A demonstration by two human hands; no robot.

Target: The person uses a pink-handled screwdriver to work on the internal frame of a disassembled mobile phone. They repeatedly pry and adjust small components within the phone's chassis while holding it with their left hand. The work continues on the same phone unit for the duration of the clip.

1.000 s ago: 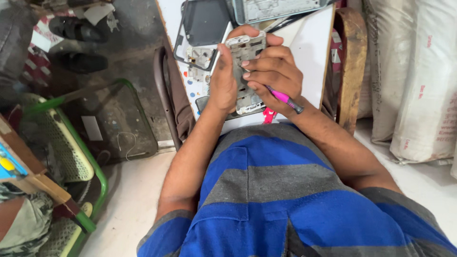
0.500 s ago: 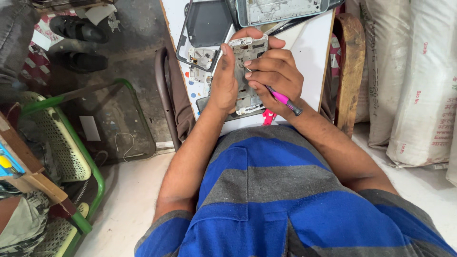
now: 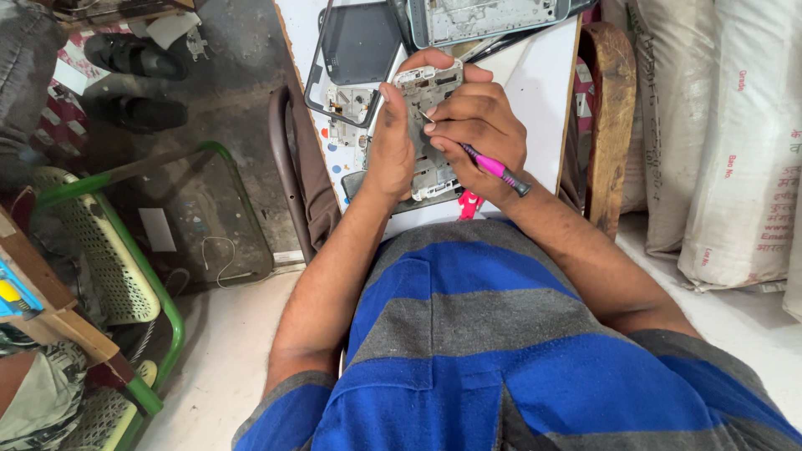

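Opened phone frame [image 3: 424,125] is held upright over the white board [image 3: 543,92], long axis running near-to-far, top end pointing far. Left hand [image 3: 391,146] is clamped along its left edge, fingers curled around the top. Pink screwdriver [image 3: 494,167] is pinched in the right hand [image 3: 480,134], tip angled far-left onto the frame, handle near-right.

You have one view only, from your head: it looks steeply down over your chest at the white worktop [image 3: 535,92], close in, with the floor [image 3: 217,351] beside.
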